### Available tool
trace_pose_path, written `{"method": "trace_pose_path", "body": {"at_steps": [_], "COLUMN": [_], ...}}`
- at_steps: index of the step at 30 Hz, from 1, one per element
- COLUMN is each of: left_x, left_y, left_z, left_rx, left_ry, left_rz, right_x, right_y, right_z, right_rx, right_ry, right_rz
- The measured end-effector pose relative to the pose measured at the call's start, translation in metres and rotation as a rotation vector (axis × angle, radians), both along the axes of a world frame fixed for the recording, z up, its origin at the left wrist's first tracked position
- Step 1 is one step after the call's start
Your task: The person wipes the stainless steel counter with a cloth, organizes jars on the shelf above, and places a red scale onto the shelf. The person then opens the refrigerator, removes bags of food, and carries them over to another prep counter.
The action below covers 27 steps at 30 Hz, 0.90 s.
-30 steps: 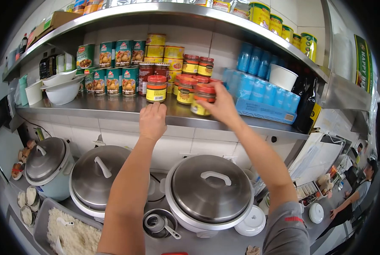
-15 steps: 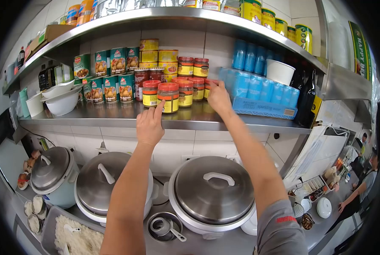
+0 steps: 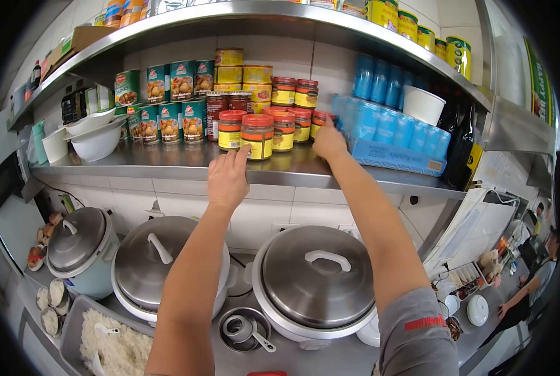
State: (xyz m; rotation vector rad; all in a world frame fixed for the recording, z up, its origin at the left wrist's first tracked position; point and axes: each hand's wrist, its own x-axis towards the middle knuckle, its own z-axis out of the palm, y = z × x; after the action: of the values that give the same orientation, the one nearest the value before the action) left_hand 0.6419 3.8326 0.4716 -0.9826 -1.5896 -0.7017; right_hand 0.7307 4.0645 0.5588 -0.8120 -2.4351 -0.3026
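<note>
Several glass jars with red lids and yellow labels stand grouped on the steel shelf point(image 3: 186, 164). My left hand point(image 3: 228, 180) is at the shelf's front edge, fingers stretched up, its fingertips against the lower left of the front jar point(image 3: 256, 136). Nothing is held in it. My right hand point(image 3: 330, 144) is closed at the right end of the group, fingers curled at the rightmost jar point(image 3: 320, 120); its fingertips are partly hidden. Behind the group, more jars point(image 3: 306, 94) are stacked beside yellow cans point(image 3: 257, 74).
Teal-labelled cans point(image 3: 170, 122) and white bowls point(image 3: 98, 141) stand left on the shelf. To the right is a pack of blue cans point(image 3: 396, 131). Below are large lidded cookers point(image 3: 317, 276), a tray of rice point(image 3: 114, 344) and a metal bowl point(image 3: 245, 329). A person point(image 3: 533, 285) stands far right.
The view has shifted slightly, so the shelf goods appear further right. My right hand sits a little lower against the rightmost jar. A red edge now shows at the bottom of the view.
</note>
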Motion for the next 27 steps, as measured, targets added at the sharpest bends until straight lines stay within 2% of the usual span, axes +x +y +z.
{"method": "trace_pose_path", "body": {"at_steps": [3, 6, 10, 13, 17, 21, 24, 27], "left_x": [0.000, 0.003, -0.003, -0.008, -0.009, -0.011, -0.009, -0.021], "left_y": [0.001, -0.001, 0.000, 0.002, 0.003, 0.002, 0.004, 0.007], "left_z": [-0.001, 0.001, -0.001, -0.003, -0.004, -0.004, -0.004, -0.008], "left_rx": [0.026, 0.009, 0.030, 0.047, 0.072, 0.087, 0.077, 0.094], "left_ry": [0.025, -0.041, 0.007, 0.049, 0.068, 0.060, 0.053, 0.076], "left_rz": [-0.010, -0.048, -0.074, -0.077, -0.123, -0.157, -0.157, -0.190], "right_x": [-0.003, -0.025, -0.018, -0.030, -0.043, -0.047, -0.058, -0.059], "right_y": [0.016, 0.038, 0.022, 0.044, 0.053, 0.053, 0.080, 0.105], "right_z": [0.002, -0.008, 0.007, 0.011, 0.021, 0.023, 0.011, 0.006], "right_rx": [0.040, 0.166, -0.011, 0.044, -0.007, -0.038, 0.147, 0.332], "right_ry": [0.263, 0.152, 0.226, 0.122, 0.045, 0.052, 0.069, -0.024], "right_rz": [0.105, 0.113, 0.096, 0.106, 0.045, 0.016, 0.086, 0.134]}}
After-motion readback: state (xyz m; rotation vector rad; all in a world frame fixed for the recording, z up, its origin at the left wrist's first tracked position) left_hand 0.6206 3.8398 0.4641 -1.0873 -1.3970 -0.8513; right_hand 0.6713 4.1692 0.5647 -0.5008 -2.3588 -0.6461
